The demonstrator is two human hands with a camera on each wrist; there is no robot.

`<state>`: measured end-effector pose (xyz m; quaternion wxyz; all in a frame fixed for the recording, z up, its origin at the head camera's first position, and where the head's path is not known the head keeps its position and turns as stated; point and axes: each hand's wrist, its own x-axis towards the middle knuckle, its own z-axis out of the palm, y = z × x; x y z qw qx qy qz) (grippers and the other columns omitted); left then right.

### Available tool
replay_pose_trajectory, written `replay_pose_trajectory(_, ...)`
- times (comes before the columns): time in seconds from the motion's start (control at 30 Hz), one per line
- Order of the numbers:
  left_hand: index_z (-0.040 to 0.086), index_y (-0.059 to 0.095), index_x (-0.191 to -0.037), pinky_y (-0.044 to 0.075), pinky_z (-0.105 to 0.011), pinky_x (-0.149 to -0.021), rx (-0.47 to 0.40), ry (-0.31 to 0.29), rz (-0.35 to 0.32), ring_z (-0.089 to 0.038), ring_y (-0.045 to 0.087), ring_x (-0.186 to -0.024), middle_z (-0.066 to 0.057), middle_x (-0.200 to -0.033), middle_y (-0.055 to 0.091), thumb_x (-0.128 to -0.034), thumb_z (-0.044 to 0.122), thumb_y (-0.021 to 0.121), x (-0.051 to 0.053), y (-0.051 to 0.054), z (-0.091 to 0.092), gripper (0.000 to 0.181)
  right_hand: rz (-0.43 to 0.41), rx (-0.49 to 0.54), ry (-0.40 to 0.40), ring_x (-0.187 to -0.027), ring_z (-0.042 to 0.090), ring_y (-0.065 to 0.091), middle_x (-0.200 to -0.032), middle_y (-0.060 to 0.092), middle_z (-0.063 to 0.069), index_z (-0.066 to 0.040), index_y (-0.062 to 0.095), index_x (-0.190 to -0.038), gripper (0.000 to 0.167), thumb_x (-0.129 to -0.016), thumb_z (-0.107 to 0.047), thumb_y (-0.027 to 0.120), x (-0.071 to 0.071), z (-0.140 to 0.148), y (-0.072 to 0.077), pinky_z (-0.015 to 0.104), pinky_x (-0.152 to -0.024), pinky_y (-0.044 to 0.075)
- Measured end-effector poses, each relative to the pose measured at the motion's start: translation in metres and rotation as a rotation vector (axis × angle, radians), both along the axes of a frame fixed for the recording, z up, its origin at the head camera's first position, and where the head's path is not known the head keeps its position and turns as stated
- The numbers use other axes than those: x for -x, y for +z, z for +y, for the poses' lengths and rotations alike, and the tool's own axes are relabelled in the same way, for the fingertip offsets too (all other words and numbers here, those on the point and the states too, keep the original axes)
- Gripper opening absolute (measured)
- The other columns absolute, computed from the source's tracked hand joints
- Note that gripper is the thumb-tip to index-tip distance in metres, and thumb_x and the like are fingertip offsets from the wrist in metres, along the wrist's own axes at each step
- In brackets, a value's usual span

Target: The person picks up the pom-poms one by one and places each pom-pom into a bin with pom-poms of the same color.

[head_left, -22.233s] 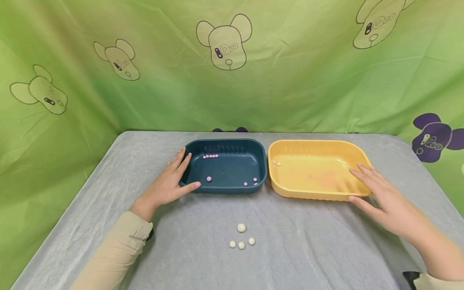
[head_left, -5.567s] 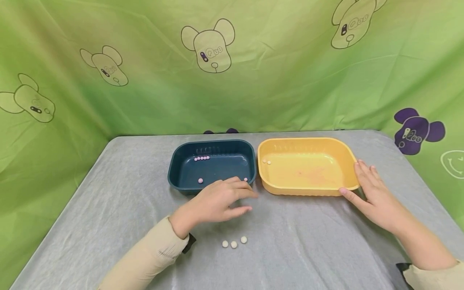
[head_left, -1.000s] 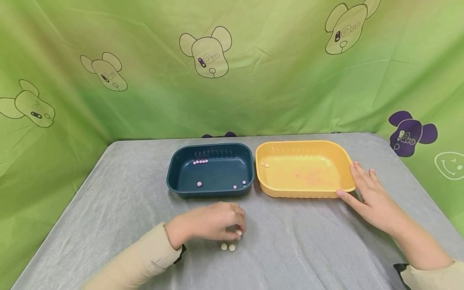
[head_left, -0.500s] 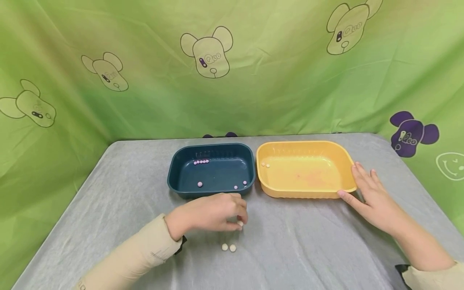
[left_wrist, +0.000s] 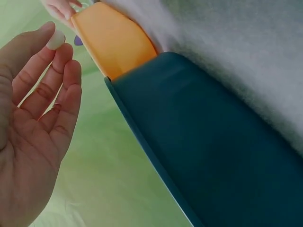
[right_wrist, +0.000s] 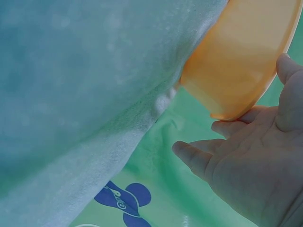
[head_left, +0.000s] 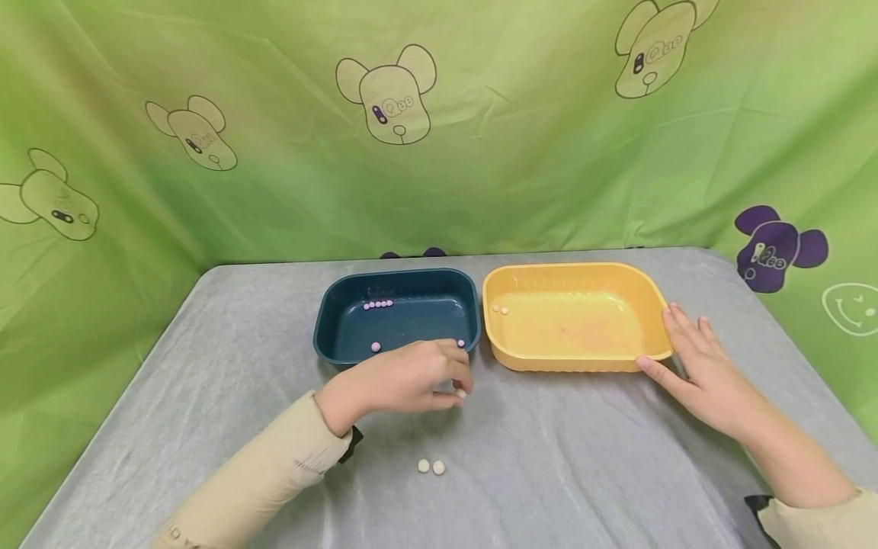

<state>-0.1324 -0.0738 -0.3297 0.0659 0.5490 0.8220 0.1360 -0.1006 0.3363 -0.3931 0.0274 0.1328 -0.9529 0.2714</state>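
My left hand [head_left: 405, 377] pinches a small white ball [left_wrist: 56, 40] between thumb and fingertips, just in front of the dark blue basin [head_left: 357, 361]. Two more white balls [head_left: 439, 467] lie side by side on the grey cloth nearer to me. Inside the blue basin, several small pink balls [head_left: 378, 304] form a row at the back, a bigger pink ball [head_left: 375, 347] sits at front left, and another pink ball [head_left: 461, 343] shows at the right. My right hand [head_left: 713, 385] rests against the right end of the yellow basin [head_left: 576, 364], fingers extended. Two tiny pale balls [head_left: 504, 311] lie in the yellow one.
The two basins stand next to each other towards the back of a table with a grey cloth [head_left: 549, 473]. Green fabric [head_left: 521, 152] with bear-head drawings hangs behind and at the sides. My left hand hides the front right of the blue basin.
Over the last second my left hand has lifted the white ball forward towards the basins. Compared with the oldest frame, fewer white balls lie on the cloth. The right hand stays by the yellow basin.
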Motion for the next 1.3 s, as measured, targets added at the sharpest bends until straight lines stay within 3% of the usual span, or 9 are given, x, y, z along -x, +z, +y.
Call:
replay_pose_trajectory(0.43, 0.014, 0.073, -0.094, 0.045, -0.016, -0.08, -0.067, -0.01, 0.008, -0.011, 0.056, -0.09, 0.006, -0.092, 0.064, -0.0944, 0.013, 0.065, 0.008, 0.004, 0.015, 0.008, 0.013, -0.001, 0.005, -0.146, 0.051, -0.021, -0.163, -0.006, 0.027, 0.006, 0.003, -0.157, 0.081, -0.103, -0.029, 0.053, 0.0, 0.0, 0.001, 0.054, -0.12, -0.018)
replay_pose_trajectory(0.73, 0.013, 0.074, -0.097, 0.046, -0.017, -0.084, -0.099, 0.012, 0.002, -0.006, 0.055, -0.094, 0.007, -0.096, 0.066, -0.0958, 0.017, 0.065, 0.014, 0.006, 0.026, 0.01, 0.023, 0.012, 0.011, -0.146, 0.051, -0.02, -0.163, -0.005, 0.028, 0.006, 0.004, -0.157, 0.081, -0.103, -0.028, 0.054, -0.001, 0.0, 0.001, 0.055, -0.12, -0.018)
replay_pose_trajectory(1.07, 0.01, 0.076, -0.103, 0.047, -0.018, -0.088, -0.168, 0.028, -0.022, -0.01, 0.061, -0.097, 0.004, -0.102, 0.069, -0.0954, 0.017, 0.067, 0.025, 0.006, 0.034, 0.014, 0.048, 0.013, 0.016, -0.149, 0.047, -0.018, -0.163, -0.002, 0.028, 0.006, 0.005, -0.157, 0.081, -0.102, -0.027, 0.055, -0.001, 0.0, 0.0, 0.049, -0.121, -0.019)
replay_pose_trajectory(1.3, 0.009, 0.075, -0.098, 0.047, -0.018, -0.085, -0.237, 0.032, 0.015, -0.011, 0.062, -0.091, 0.002, -0.097, 0.068, -0.095, 0.015, 0.068, 0.037, 0.004, 0.039, 0.011, 0.042, 0.014, 0.016, -0.148, 0.048, -0.02, -0.163, -0.004, 0.028, 0.005, 0.004, -0.157, 0.081, -0.102, -0.027, 0.055, -0.001, 0.0, 0.0, 0.05, -0.12, -0.02)
